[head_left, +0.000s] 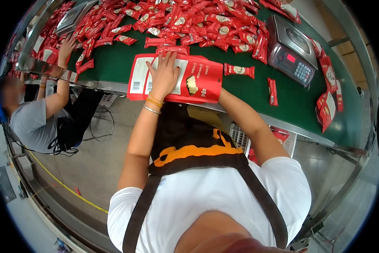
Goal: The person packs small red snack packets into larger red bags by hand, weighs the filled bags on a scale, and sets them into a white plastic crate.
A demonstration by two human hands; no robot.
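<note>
Two or more flat, red printed pouches (204, 74) overlap across the near edge of the green worktop (297, 99).
The left hand (165, 76) presses flat on top, fingers spread; the right hand is hidden behind the pouches, its grip impossible to tell. Beyond lies a heap of small, shiny red packets (198, 21), with a silver digital scale (293, 48) to its right.

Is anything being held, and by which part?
Left hand spread over the white panels of the red pouches; right hand out of sight at their right edge, so its grip cannot be told.
</note>
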